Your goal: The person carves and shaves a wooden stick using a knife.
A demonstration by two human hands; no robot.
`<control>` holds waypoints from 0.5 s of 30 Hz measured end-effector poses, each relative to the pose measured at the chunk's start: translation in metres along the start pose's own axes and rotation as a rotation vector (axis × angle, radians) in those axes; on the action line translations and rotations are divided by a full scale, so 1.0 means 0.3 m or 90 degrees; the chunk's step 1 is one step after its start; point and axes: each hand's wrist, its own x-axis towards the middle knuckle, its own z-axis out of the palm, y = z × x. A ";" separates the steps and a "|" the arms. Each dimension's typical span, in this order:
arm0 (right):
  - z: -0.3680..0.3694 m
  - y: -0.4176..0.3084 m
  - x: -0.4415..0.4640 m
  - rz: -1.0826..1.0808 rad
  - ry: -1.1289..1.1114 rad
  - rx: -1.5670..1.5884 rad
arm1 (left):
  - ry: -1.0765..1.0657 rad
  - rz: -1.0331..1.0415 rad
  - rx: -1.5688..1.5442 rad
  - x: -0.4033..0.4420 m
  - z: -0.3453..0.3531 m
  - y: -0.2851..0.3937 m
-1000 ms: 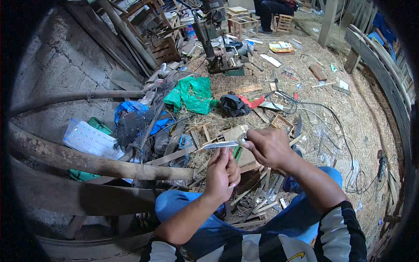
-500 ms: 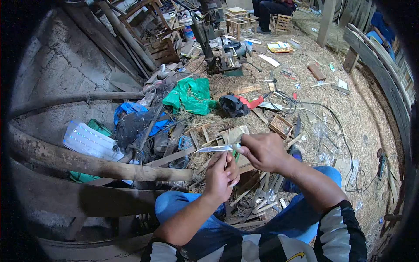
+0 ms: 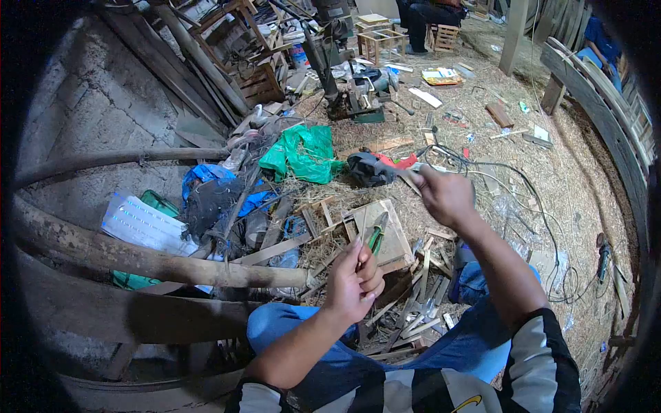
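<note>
My left hand is closed in a pinch above my lap; what it holds is too small to name. Just past its fingertips, green-handled pliers rest on a square wooden piece. Up and to the right, my right hand is closed on a knife, whose blurred blade points left in front of a black bag. The two hands are well apart.
A thick pole crosses at the left. Wood scraps lie between my legs. Beyond are a green plastic bag, a machine and cables. Two people sit at the far back and far right.
My right hand has moved up and away with the knife, leaving my left hand. The pliers and square wooden piece show more fully. My left hand has barely moved.
</note>
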 end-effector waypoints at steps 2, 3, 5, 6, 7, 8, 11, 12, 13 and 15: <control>-0.037 -0.006 0.011 0.033 -0.008 0.011 | 0.009 -0.007 -0.014 0.012 -0.024 -0.011; -0.039 -0.028 0.001 0.028 -0.012 0.011 | 0.012 -0.002 -0.018 0.012 -0.023 -0.005; -0.035 -0.088 -0.039 0.051 -0.057 0.284 | -0.001 -0.024 0.009 0.015 -0.009 0.006; -0.018 -0.107 -0.052 0.024 -0.076 0.427 | -0.002 -0.028 0.007 0.013 -0.007 0.003; -0.012 -0.134 -0.064 0.033 -0.105 0.558 | -0.003 -0.050 0.011 0.013 -0.004 -0.001; -0.012 -0.160 -0.068 0.035 -0.118 0.603 | -0.004 -0.071 0.016 0.015 0.000 -0.008; -0.004 -0.176 -0.069 0.045 -0.158 0.622 | -0.030 -0.077 0.093 0.016 0.010 -0.037; 0.000 -0.169 -0.066 0.046 -0.186 0.594 | 0.007 -0.051 0.171 0.016 0.020 -0.051; 0.007 -0.161 -0.065 0.053 -0.186 0.595 | 0.007 -0.058 0.171 0.021 0.023 -0.058; 0.024 -0.150 -0.068 0.066 -0.218 0.595 | 0.073 0.079 0.396 0.036 0.024 -0.068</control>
